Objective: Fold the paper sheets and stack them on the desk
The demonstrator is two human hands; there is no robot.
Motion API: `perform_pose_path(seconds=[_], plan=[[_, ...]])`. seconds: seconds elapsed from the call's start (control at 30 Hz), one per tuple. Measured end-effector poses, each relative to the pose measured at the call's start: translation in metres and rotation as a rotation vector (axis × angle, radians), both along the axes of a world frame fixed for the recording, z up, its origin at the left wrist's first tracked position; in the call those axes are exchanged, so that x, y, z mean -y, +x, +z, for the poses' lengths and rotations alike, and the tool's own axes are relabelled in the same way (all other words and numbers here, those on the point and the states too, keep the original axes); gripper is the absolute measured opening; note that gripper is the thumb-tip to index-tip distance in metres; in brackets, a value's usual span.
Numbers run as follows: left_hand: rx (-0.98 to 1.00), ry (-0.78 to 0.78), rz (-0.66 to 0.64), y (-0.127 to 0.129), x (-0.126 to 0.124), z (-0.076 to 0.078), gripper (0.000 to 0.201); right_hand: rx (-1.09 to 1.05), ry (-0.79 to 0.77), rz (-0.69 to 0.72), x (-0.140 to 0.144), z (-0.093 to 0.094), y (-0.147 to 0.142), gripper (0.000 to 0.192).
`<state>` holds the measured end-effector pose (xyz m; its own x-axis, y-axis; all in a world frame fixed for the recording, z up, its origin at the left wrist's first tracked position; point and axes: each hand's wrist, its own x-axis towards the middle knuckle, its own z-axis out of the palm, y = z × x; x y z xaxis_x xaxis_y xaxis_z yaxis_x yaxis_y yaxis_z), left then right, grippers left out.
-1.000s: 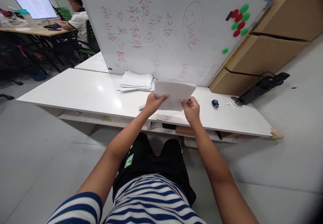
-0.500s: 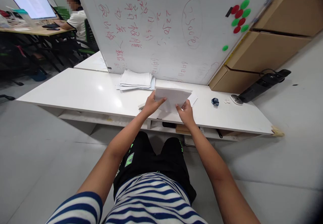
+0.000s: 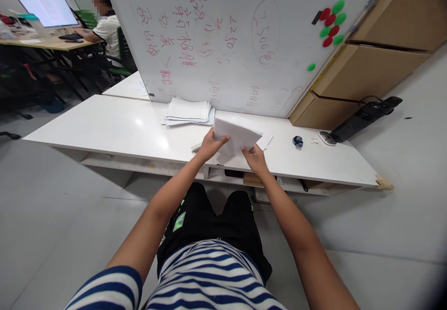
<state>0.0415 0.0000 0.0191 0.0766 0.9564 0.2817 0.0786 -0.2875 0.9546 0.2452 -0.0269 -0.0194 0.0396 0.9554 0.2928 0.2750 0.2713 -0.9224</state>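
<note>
Two hands: our left hand [image 3: 208, 145] and right hand [image 3: 256, 158] pinch one sheet [image 3: 235, 138].
Change: right hand has slid inward; sheet narrower, folding over.
Place: above table [image 3: 104, 128] front edge, near stack [image 3: 188, 111].

White paper [image 3: 236, 135] over a glossy white worktop [image 3: 115, 128], red scribbles on the whiteboard [image 3: 230, 44] behind it with red and green magnets [image 3: 331, 25], plus a blue-and-white striped shirt [image 3: 206, 277] and black shorts [image 3: 209, 221].
</note>
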Motion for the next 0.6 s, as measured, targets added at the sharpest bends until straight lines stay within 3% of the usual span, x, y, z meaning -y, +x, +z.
perform_pose_path(seconds=[0.1,0.2,0.27,0.37,0.47,0.6], plan=[[0.005,-0.027,0.010,0.004,0.004,0.004,0.049,0.068,0.045,-0.030,0.005,0.007,0.002,0.035],[0.027,-0.047,-0.006,0.008,0.008,0.005,0.050,0.185,0.235,-0.064,0.010,0.020,0.010,0.030],[0.012,-0.034,0.059,0.008,0.013,0.004,0.055,0.304,0.424,-0.120,0.015,0.029,0.019,0.033],[0.011,-0.037,0.217,0.003,0.023,0.003,0.052,0.543,0.610,-0.338,0.028,0.031,0.032,0.044],[0.113,-0.165,0.190,-0.004,0.033,0.002,0.043,0.861,0.580,-0.466,0.047,0.011,0.032,0.047],[0.195,-0.496,-0.019,-0.012,0.060,-0.006,0.052,1.144,0.433,-0.319,0.074,-0.032,0.013,0.042]])
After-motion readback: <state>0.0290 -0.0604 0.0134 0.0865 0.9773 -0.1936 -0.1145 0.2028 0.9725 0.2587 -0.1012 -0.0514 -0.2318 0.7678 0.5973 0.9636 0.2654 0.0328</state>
